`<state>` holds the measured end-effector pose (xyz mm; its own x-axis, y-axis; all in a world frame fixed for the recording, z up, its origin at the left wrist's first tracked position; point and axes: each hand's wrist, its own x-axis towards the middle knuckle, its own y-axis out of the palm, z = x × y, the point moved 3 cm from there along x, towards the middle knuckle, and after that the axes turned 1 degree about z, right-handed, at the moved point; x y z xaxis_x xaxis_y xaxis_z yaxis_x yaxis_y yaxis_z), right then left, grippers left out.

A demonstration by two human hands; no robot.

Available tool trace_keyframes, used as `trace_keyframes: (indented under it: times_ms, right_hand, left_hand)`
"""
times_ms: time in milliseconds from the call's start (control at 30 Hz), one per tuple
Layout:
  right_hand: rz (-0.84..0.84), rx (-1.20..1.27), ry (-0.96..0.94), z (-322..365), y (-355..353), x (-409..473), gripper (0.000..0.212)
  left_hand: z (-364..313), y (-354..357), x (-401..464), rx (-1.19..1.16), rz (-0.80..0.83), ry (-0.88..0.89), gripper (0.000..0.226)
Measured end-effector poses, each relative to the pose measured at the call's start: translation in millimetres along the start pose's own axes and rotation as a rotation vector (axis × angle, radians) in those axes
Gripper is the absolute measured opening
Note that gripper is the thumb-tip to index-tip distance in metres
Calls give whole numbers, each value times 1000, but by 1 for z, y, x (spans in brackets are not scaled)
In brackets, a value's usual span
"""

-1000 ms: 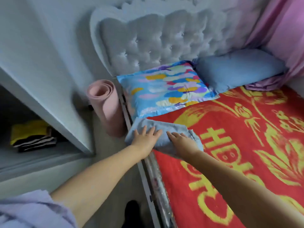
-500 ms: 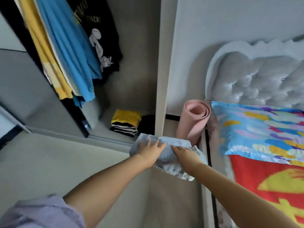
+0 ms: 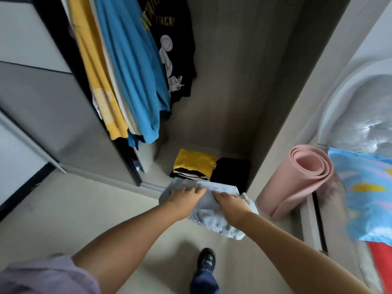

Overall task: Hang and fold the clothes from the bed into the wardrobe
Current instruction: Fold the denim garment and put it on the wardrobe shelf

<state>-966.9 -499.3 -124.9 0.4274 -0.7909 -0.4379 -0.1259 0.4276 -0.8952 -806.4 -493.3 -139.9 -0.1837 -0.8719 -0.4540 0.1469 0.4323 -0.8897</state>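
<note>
Holding a folded pale-blue denim garment [image 3: 212, 211] out in front of you, you've got both hands on it: your left hand [image 3: 184, 195] lies over its left half with the fingers spread across the top, and your right hand [image 3: 230, 201] covers the right half, fingers pointing toward the left hand. Whether thumbs are tucked underneath, you can't tell from here, but the garment is off the floor and carried between the two. It hangs just in front of the open wardrobe [image 3: 229, 85], right above the bottom sill. Inside, on the wardrobe floor, sits a folded stack topped with yellow [image 3: 194, 164], and touching its right side a folded black pile [image 3: 232, 171]. Up on the rail hang a yellow shirt [image 3: 95, 66], a blue top [image 3: 131, 66] and a black printed T-shirt [image 3: 169, 45], side by side. To your right, a rolled pink mat [image 3: 301, 177] leans between the wardrobe's side panel and the bed, where a multicoloured pillow [image 3: 369, 194] shows. Your dark shoe [image 3: 206, 258] stands on the floor below the garment.
</note>
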Motion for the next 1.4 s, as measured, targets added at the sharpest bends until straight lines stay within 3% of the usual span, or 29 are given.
trace_keyframes:
  times_ms: [100, 433, 667, 833, 967, 1133, 1167, 1233, 1333, 1400]
  right_hand:
    - [26, -10, 7, -13, -6, 51, 70]
    - [38, -101, 50, -108, -48, 250, 57]
    - [13, -191, 171, -199, -51, 381, 61]
    - [-126, -196, 355, -259, 27, 433, 59]
    - [-126, -213, 439, -274, 128, 453, 57]
    - [-8, -203, 365, -258, 259, 458, 46]
    - [13, -171, 380, -256, 277, 460, 58]
    - [45, -83, 411, -253, 300, 460, 90]
    - [22, -19, 421, -250, 294, 460, 93]
    - [124, -2, 439, -249, 282, 461, 90]
  left_hand:
    - [20, -7, 51, 32, 31, 20, 83]
    - [66, -54, 261, -34, 15, 89, 59]
    - [64, -61, 423, -100, -113, 115, 46]
    - [34, 0, 524, -57, -165, 185, 55]
    - [7, 94, 557, -33, -269, 252, 52]
    - [-15, 243, 566, 53, -213, 280, 52]
    - [-17, 263, 565, 62, -195, 294, 62]
    - [-19, 281, 565, 23, -148, 292, 88]
    - [-18, 268, 560, -19, -126, 261, 96]
    - [-11, 247, 551, -45, -73, 253, 94]
